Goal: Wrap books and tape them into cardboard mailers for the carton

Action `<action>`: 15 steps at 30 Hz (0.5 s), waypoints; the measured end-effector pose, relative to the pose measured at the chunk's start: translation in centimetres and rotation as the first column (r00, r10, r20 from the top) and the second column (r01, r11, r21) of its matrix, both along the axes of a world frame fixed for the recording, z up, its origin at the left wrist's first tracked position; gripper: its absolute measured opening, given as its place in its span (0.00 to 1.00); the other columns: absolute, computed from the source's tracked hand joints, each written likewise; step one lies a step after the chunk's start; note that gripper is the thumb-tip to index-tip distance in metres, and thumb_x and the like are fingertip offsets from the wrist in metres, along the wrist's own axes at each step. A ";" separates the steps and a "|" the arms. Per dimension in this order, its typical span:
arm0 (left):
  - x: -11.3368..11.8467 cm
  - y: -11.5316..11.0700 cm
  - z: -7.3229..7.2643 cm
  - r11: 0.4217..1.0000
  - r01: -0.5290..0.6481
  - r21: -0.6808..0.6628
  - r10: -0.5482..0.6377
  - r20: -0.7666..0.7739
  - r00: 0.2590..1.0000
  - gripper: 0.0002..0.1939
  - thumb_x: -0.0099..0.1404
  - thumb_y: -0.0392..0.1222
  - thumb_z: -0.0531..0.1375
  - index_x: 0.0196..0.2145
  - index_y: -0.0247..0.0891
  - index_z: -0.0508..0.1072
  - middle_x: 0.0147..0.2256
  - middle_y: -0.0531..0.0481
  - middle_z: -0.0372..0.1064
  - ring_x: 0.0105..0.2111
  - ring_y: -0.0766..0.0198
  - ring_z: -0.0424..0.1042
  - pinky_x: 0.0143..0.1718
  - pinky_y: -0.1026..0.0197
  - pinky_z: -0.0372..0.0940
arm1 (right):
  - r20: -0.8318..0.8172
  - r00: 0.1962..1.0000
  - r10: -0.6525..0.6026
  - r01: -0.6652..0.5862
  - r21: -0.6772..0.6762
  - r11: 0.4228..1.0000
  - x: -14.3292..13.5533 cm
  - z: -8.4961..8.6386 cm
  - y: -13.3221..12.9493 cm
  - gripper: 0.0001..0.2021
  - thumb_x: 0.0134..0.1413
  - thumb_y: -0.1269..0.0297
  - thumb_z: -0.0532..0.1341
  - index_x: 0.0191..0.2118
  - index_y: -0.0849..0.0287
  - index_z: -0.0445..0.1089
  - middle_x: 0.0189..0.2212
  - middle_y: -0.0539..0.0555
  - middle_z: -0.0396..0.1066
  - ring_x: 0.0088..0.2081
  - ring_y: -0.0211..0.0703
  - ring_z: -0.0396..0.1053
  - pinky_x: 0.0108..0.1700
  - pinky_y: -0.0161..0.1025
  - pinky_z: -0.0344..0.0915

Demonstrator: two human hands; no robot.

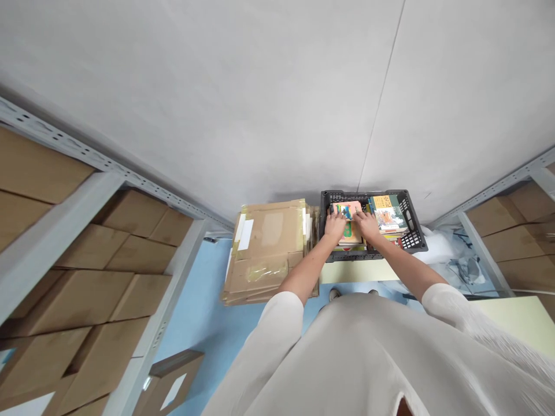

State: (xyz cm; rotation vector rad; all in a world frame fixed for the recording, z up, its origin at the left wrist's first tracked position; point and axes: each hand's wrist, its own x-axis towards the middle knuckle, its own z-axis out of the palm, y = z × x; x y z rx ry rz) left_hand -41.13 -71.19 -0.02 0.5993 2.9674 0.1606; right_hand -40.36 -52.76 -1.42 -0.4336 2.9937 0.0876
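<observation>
Books [352,233] lie under left hand [335,225] and right hand [366,225], both palm-down.

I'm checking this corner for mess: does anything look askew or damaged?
Left of the black crate, the flattened cardboard looks untidy: ragged edges, wrinkled tape. Crumpled plastic lies heaped to the crate's right.
</observation>
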 end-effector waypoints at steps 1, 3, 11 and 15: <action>0.0 0.0 0.0 1.000 -0.001 0.006 0.001 0.002 1.000 0.18 0.80 0.32 0.55 0.60 0.34 0.79 0.61 0.32 0.77 0.62 0.46 0.73 0.61 0.50 0.65 | 0.010 1.000 0.000 -0.001 0.004 1.000 0.0 0.2 0.0 0.25 0.77 0.69 0.49 0.71 0.56 0.69 0.68 0.67 0.71 0.57 0.61 0.65 0.54 0.50 0.58; -0.1 -0.1 0.0 1.000 -0.005 0.020 0.005 0.003 1.000 0.18 0.80 0.31 0.55 0.60 0.34 0.79 0.59 0.32 0.78 0.61 0.47 0.74 0.60 0.50 0.65 | 0.029 1.000 0.004 -0.004 0.008 1.000 -0.1 0.8 0.1 0.26 0.76 0.70 0.49 0.72 0.56 0.70 0.67 0.67 0.72 0.57 0.60 0.67 0.54 0.50 0.59; -1.0 -0.8 2.7 0.991 0.056 0.123 -0.038 -0.142 0.989 0.17 0.80 0.31 0.54 0.55 0.41 0.80 0.57 0.38 0.80 0.66 0.48 0.71 0.74 0.40 0.53 | -0.080 0.997 -0.021 0.019 -0.028 0.999 0.1 4.5 0.7 0.25 0.77 0.69 0.50 0.71 0.57 0.72 0.62 0.67 0.76 0.58 0.60 0.67 0.54 0.49 0.58; -1.2 0.5 5.3 0.981 0.131 0.141 -0.099 -0.210 0.973 0.17 0.79 0.30 0.55 0.56 0.42 0.78 0.59 0.39 0.79 0.63 0.50 0.74 0.73 0.42 0.55 | -0.174 0.983 -0.058 0.051 -0.048 0.998 1.0 7.1 2.6 0.24 0.79 0.67 0.50 0.70 0.59 0.72 0.62 0.67 0.76 0.58 0.61 0.66 0.53 0.49 0.56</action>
